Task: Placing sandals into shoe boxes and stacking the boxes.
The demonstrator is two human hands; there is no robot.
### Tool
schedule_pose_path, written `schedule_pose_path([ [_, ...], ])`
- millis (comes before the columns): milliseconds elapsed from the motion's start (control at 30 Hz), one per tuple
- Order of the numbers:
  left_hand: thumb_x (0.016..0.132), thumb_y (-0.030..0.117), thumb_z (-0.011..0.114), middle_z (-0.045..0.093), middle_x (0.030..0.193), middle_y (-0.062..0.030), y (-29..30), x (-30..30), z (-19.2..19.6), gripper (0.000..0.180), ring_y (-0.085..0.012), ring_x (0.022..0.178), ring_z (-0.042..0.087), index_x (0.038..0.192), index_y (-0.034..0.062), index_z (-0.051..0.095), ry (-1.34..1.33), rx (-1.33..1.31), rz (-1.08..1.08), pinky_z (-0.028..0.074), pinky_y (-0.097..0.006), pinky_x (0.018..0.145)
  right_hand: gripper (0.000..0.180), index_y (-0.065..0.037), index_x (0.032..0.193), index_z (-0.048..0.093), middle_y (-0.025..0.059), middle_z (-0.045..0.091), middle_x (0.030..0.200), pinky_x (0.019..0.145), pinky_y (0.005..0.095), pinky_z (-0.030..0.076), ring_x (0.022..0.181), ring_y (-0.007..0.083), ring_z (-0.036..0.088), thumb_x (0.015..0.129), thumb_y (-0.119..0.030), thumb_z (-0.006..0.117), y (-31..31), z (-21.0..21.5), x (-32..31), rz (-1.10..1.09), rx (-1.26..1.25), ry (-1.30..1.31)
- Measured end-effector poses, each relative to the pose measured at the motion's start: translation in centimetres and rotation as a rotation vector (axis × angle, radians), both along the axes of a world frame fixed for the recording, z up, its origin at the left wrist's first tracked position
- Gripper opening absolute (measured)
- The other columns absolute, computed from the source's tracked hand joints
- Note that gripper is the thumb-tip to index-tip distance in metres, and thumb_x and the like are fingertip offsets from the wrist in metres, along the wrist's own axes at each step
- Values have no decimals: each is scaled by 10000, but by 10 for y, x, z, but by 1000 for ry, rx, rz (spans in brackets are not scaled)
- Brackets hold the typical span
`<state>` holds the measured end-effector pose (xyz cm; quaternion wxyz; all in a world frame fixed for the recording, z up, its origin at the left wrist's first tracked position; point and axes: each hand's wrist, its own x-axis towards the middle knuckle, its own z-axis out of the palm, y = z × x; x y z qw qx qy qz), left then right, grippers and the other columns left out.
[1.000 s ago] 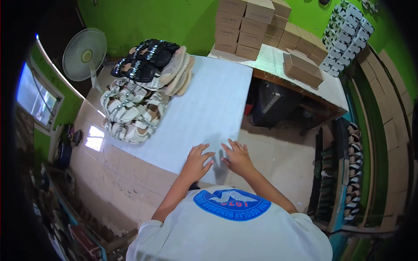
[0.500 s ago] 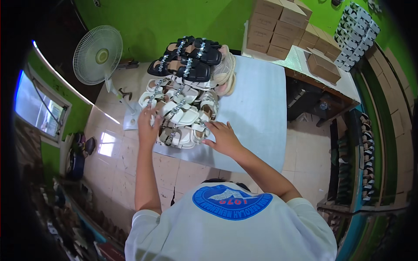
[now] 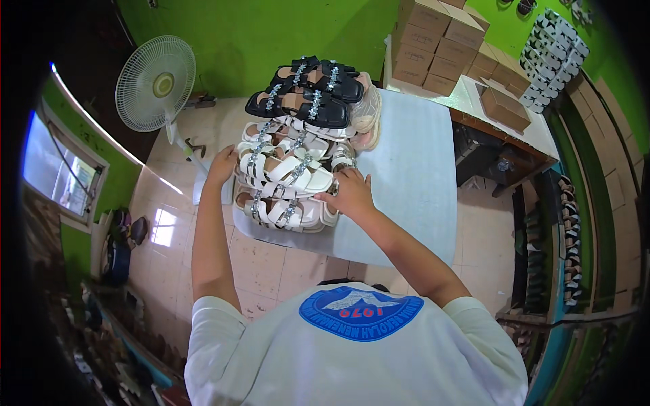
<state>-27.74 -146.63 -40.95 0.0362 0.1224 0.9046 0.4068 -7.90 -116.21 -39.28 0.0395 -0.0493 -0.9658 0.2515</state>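
Note:
A stack of white sandals with glittering jewelled straps lies near the left front of the table. My left hand is at the heel end of a pair in the stack, with its fingers curled against the edge and partly hidden. At the toe end of the same pair, my right hand grips with fingers over the side and thumb towards the front. More white sandals lie lower, towards me. Behind, black sandals with similar straps rest on top of the pile. Pale shoes stand against the pile's right side.
A pale table top carries the pile. To the left stands a white fan. Brown cardboard boxes are stacked on a desk at the back right. Racks of shoes line the right side.
My left hand has moved outward, from on top of the sandals to their heel end. My right hand has closed in at the toe end. The view has shifted slightly.

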Motion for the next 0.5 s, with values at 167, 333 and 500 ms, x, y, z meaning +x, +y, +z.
schedule_pose_path([
  [167,741,135,582,508,1209,-201,-10,1,16,476,-309,1153,458,1189,-8,508,-45,-63,-207,329,-334,990,655,-41,1045,596,147,470,1218,1011,510,245,1215,305,350,620,-526,711,15,-16,-18,36,-36,55],
  [333,585,113,726,459,1252,-182,-5,19,26,622,-302,1186,417,1163,12,521,169,-151,-250,318,-349,1009,729,-9,1066,583,164,400,1305,1011,515,239,1242,350,305,574,-523,744,16,-32,-27,140,-6,228],
  [500,560,104,763,458,1250,-152,-13,30,17,690,-283,1189,408,1180,-2,480,206,-139,-134,305,-337,1012,735,-5,1100,549,164,343,1345,1029,571,161,1281,341,247,579,-480,755,-2,-21,-19,81,-37,105],
])
